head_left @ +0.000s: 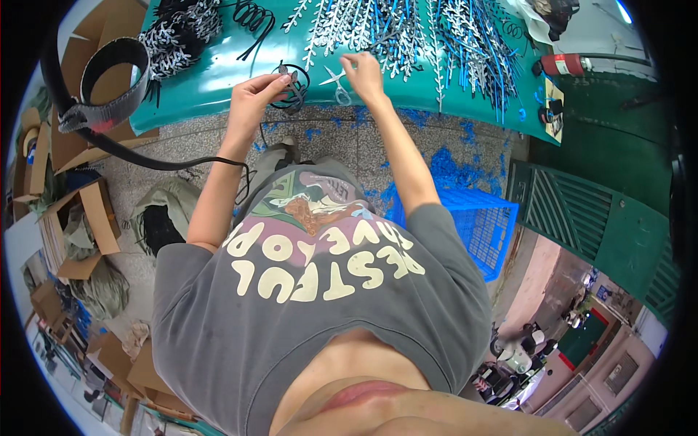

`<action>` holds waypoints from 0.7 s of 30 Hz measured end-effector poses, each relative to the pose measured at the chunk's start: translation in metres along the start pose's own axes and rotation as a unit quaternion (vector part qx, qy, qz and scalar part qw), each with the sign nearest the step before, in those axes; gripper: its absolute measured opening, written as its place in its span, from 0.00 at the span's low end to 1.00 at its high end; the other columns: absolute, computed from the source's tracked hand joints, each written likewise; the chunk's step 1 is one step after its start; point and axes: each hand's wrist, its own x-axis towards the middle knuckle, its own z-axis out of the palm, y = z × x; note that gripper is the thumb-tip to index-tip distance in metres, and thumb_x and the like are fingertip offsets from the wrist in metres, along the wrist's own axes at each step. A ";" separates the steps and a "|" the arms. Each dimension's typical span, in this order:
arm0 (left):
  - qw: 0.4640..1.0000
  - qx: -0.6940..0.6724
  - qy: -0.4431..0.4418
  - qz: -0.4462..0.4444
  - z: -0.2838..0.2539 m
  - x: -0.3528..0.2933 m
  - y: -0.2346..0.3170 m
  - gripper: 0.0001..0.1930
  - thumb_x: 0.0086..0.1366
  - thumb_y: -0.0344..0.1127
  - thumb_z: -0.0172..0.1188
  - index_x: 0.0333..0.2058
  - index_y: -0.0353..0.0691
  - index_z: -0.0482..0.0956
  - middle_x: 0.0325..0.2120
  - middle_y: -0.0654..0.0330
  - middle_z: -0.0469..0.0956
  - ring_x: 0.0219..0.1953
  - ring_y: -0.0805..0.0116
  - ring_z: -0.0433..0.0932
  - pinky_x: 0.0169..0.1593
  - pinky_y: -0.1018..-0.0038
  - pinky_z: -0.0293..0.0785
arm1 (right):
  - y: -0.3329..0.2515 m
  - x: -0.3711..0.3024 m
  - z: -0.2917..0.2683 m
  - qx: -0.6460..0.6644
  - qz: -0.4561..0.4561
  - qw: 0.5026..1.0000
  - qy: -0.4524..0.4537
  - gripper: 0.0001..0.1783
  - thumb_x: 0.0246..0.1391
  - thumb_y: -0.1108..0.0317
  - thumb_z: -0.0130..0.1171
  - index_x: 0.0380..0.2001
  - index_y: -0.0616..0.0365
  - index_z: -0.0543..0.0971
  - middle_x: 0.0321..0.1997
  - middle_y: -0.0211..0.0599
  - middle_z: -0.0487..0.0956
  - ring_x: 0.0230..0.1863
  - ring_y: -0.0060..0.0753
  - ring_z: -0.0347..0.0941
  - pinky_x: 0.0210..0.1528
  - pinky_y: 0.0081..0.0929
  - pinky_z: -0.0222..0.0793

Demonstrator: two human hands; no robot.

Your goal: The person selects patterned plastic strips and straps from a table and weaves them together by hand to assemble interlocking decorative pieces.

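Observation:
At the near edge of the green-covered table (211,91), my left hand (254,94) is closed in a pinch on a small coil of dark strip (293,94). The coil hangs in loops beside my fingertips, with a greyish piece at its top. My right hand (363,74) is held a little to the right over the table, its fingers curled together. Whatever they may hold is too small to make out. Scissors (342,93) with pale, see-through handles lie just left of my right hand, blades apart, seemingly not gripped.
Silvery leaf-like strands (356,29) and blue strips (476,54) cover the table's far side. A black coil (251,18) and a dark tinsel bundle (178,36) lie far left. Blue scraps (447,167) and a blue crate (487,225) are on the floor; cardboard boxes (94,218) stand left.

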 end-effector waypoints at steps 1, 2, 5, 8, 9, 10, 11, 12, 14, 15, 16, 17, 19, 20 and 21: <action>1.000 -0.007 0.010 0.005 0.007 -0.001 -0.002 0.11 0.57 0.32 0.58 0.36 0.31 0.78 0.32 0.56 0.78 0.35 0.72 0.77 0.39 0.79 0.73 | -0.021 -0.009 -0.013 0.168 -0.024 0.985 0.002 0.15 0.48 0.62 0.58 0.35 0.62 0.78 0.38 0.41 0.76 0.37 0.35 0.73 0.38 0.25 0.68; 1.000 -0.012 0.019 0.008 0.011 -0.004 -0.003 0.11 0.57 0.32 0.58 0.36 0.31 0.78 0.33 0.56 0.78 0.35 0.72 0.77 0.39 0.79 0.73 | -0.046 -0.025 -0.023 0.297 0.018 0.954 -0.025 0.16 0.47 0.62 0.59 0.36 0.62 0.78 0.38 0.40 0.77 0.37 0.33 0.74 0.39 0.25 0.68; 0.998 -0.048 0.033 0.019 0.025 -0.011 -0.007 0.11 0.57 0.31 0.57 0.37 0.31 0.78 0.33 0.56 0.78 0.35 0.72 0.76 0.39 0.79 0.73 | -0.086 -0.068 -0.036 0.387 0.003 0.922 -0.007 0.18 0.46 0.63 0.61 0.38 0.63 0.76 0.39 0.37 0.78 0.40 0.27 0.73 0.41 0.25 0.68; 0.999 -0.027 0.034 0.024 0.043 -0.018 -0.015 0.11 0.57 0.31 0.57 0.37 0.31 0.78 0.33 0.56 0.78 0.34 0.72 0.76 0.40 0.78 0.73 | -0.081 -0.083 -0.039 0.361 0.023 0.930 0.066 0.17 0.40 0.65 0.65 0.36 0.58 0.78 0.36 0.37 0.77 0.37 0.30 0.73 0.40 0.25 0.67; 0.999 -0.016 0.036 0.019 0.048 -0.022 -0.017 0.11 0.57 0.31 0.58 0.36 0.31 0.78 0.33 0.56 0.78 0.34 0.73 0.76 0.40 0.78 0.73 | -0.080 -0.088 -0.041 0.294 -0.021 0.948 0.119 0.16 0.39 0.66 0.66 0.35 0.57 0.79 0.34 0.37 0.76 0.35 0.31 0.73 0.39 0.26 0.67; 0.999 -0.015 0.030 0.016 0.056 -0.029 -0.015 0.11 0.57 0.31 0.58 0.37 0.30 0.78 0.33 0.57 0.78 0.34 0.73 0.76 0.40 0.79 0.73 | -0.077 -0.093 -0.042 0.294 -0.021 0.948 0.119 0.16 0.39 0.66 0.66 0.35 0.57 0.79 0.34 0.37 0.76 0.35 0.31 0.73 0.39 0.26 0.67; 0.999 -0.015 0.031 0.016 0.059 -0.033 -0.019 0.11 0.57 0.31 0.58 0.37 0.30 0.78 0.33 0.57 0.78 0.34 0.73 0.76 0.40 0.79 0.73 | -0.073 -0.099 -0.042 0.288 -0.027 0.950 0.117 0.13 0.38 0.67 0.66 0.31 0.57 0.80 0.32 0.37 0.77 0.34 0.32 0.73 0.39 0.26 0.67; 0.999 -0.009 0.032 0.032 0.063 -0.037 -0.026 0.11 0.56 0.32 0.59 0.36 0.30 0.78 0.31 0.58 0.78 0.32 0.75 0.76 0.38 0.81 0.72 | -0.070 -0.104 -0.042 0.282 -0.035 0.952 0.114 0.10 0.38 0.68 0.66 0.28 0.57 0.80 0.30 0.37 0.77 0.34 0.32 0.73 0.38 0.26 0.67; 0.997 0.021 0.052 0.052 0.072 -0.048 -0.035 0.12 0.56 0.34 0.60 0.34 0.30 0.79 0.27 0.60 0.79 0.29 0.78 0.75 0.35 0.83 0.70 | -0.070 -0.115 -0.045 0.297 -0.018 0.948 0.109 0.06 0.37 0.70 0.65 0.22 0.59 0.80 0.27 0.37 0.78 0.32 0.33 0.74 0.37 0.25 0.67; 0.997 0.020 0.053 0.053 0.074 -0.052 -0.040 0.12 0.56 0.34 0.60 0.34 0.30 0.79 0.27 0.60 0.79 0.29 0.78 0.75 0.35 0.83 0.70 | -0.069 -0.121 -0.046 0.298 -0.020 0.948 0.107 0.06 0.37 0.70 0.65 0.22 0.59 0.80 0.27 0.37 0.78 0.32 0.33 0.74 0.37 0.25 0.67; 0.996 0.039 0.062 0.051 0.074 -0.055 -0.046 0.12 0.56 0.34 0.60 0.34 0.30 0.79 0.26 0.61 0.78 0.29 0.79 0.74 0.34 0.83 0.70 | -0.067 -0.126 -0.047 0.319 0.006 0.944 0.087 0.06 0.37 0.70 0.65 0.22 0.60 0.80 0.27 0.38 0.78 0.32 0.33 0.74 0.36 0.25 0.68; 0.995 0.058 0.071 0.048 0.075 -0.058 -0.052 0.12 0.57 0.35 0.59 0.34 0.31 0.79 0.26 0.61 0.78 0.28 0.79 0.74 0.34 0.83 0.69 | -0.064 -0.130 -0.047 0.340 0.032 0.937 0.067 0.06 0.38 0.71 0.64 0.22 0.60 0.80 0.27 0.38 0.78 0.32 0.33 0.74 0.36 0.25 0.68; 0.995 0.047 0.076 0.034 0.076 -0.066 -0.060 0.12 0.57 0.36 0.59 0.34 0.32 0.79 0.25 0.62 0.78 0.27 0.80 0.73 0.32 0.84 0.69 | -0.058 -0.139 -0.048 0.346 0.032 0.936 0.058 0.06 0.39 0.71 0.64 0.22 0.62 0.80 0.27 0.36 0.78 0.29 0.28 0.74 0.33 0.22 0.68; 0.996 0.051 0.073 0.025 0.076 -0.067 -0.064 0.12 0.57 0.36 0.59 0.34 0.32 0.79 0.25 0.63 0.78 0.27 0.80 0.73 0.32 0.84 0.68 | -0.055 -0.141 -0.051 0.375 0.073 0.924 0.016 0.06 0.39 0.71 0.63 0.23 0.63 0.79 0.26 0.35 0.78 0.28 0.25 0.74 0.31 0.20 0.68; 0.996 0.056 0.071 0.015 0.077 -0.070 -0.068 0.12 0.57 0.36 0.59 0.34 0.33 0.80 0.25 0.63 0.78 0.27 0.80 0.73 0.32 0.84 0.68 | -0.052 -0.144 -0.055 0.403 0.115 0.908 -0.028 0.07 0.40 0.71 0.63 0.23 0.64 0.79 0.26 0.34 0.78 0.26 0.22 0.73 0.30 0.19 0.68</action>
